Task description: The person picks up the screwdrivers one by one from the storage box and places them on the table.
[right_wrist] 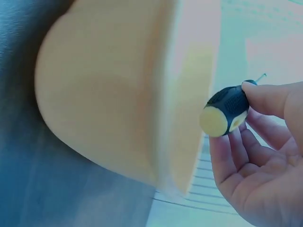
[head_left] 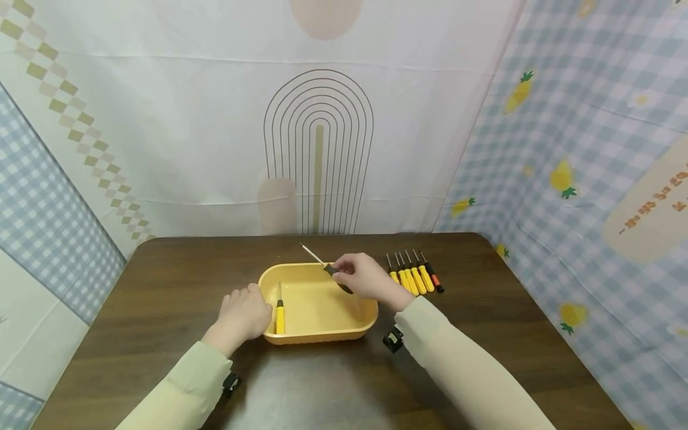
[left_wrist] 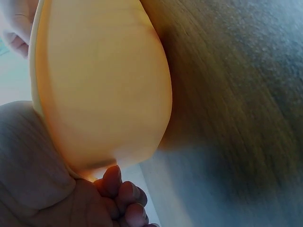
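A yellow plastic basin stands on the table. My left hand grips its left end, the fingers curled at the rim; the left wrist view shows the basin's outer wall beside the fingertips. Over the basin's right part, my right hand pinches a screwdriver between thumb and fingers. Its dark handle has a yellow end cap, and the shaft points up and to the left. Inside the basin, near the left end, lies a yellow-handled screwdriver, shaft toward the back.
Right of the basin, several yellow-handled screwdrivers lie in a row, partly behind the right hand. At the row's right end is a black-and-red-handled screwdriver. Patterned cloth hangs behind the dark wooden table.
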Demonstrator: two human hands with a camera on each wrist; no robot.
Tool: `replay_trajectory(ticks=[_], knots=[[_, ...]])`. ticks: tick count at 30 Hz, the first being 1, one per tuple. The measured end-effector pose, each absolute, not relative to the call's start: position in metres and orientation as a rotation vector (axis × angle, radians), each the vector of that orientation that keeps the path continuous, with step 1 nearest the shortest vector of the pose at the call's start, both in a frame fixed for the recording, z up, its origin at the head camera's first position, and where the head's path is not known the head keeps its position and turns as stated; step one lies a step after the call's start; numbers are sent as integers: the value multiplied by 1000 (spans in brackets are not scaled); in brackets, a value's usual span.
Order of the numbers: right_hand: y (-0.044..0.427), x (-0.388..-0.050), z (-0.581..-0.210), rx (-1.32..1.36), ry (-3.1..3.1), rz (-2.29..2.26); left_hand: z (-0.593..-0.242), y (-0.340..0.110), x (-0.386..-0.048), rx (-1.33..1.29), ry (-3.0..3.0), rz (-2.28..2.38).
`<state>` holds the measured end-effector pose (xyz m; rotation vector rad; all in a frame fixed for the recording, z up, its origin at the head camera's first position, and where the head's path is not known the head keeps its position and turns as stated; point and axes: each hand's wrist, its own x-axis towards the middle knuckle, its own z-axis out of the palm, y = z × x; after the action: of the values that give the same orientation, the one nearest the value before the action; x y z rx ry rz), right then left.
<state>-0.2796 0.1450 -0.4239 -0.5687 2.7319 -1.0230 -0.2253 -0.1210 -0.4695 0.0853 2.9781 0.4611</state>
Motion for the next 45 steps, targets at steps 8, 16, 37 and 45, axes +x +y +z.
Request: replay_trajectory(ticks=[8, 16, 37, 45], knots=[[187, -279, -403, -435, 2710, -1201, -470, -122, -226, 76, 2978, 468], [259, -279, -409, -199, 2689, -1375, -470, -120, -227, 91, 2986, 464], [361, -286, -461, 260, 2825, -1231, -470, -120, -226, 80, 2981, 450], [367, -291, -471, 312, 2841, -1171, -470, -121, -227, 71, 2969, 450]])
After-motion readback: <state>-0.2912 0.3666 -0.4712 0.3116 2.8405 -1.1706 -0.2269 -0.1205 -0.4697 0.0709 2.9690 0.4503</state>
